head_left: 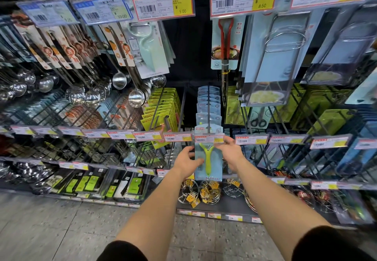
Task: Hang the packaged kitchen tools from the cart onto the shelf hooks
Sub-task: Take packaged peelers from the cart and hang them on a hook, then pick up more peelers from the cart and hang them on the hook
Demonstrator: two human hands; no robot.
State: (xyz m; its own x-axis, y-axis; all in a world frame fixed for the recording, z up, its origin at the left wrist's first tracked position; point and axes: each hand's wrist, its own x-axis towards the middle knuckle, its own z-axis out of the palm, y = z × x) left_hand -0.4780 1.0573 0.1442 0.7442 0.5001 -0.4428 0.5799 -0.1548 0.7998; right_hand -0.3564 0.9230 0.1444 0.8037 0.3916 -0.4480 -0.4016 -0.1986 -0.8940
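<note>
- The packaged peeler (212,169) is a flat, glossy pale-blue card with rounded lower corners. It carries a lime-green plastic peeler shaped like a Y. It sits at the centre of the view, and its top edge reaches up behind the price label (209,139) at the hook's tip.
- The left hand (186,161) comes in from 7 o'clock. Its fingers are bent, with the tips lying on the left edge of the card, and it grips the card there.
- The right hand (229,149) comes in from 5 o'clock. Its fingers are loosely curved at the card's upper right corner, but I cannot tell whether they pinch it or only touch it.
- The shelf hook (209,107) is a thin dark metal rod at 12 o'clock of the card. It is strung with a row of matching pale-blue cards.
- The price label is a clear plastic sleeve over a slip of red, white and yellow paper.
- The ladles (91,97), at 9 to 10 o'clock, have polished steel bowls and long handles and hang on orange-printed cards.
- The tongs (225,36), at 1 o'clock, are red-armed and fixed to a blue card.
- The wire racks (210,192), at 6 o'clock of the card, are round chrome wire with yellow tags. They lie on the bottom shelf.
- The floor (61,230), at 7 o'clock, is grey speckled tile.
</note>
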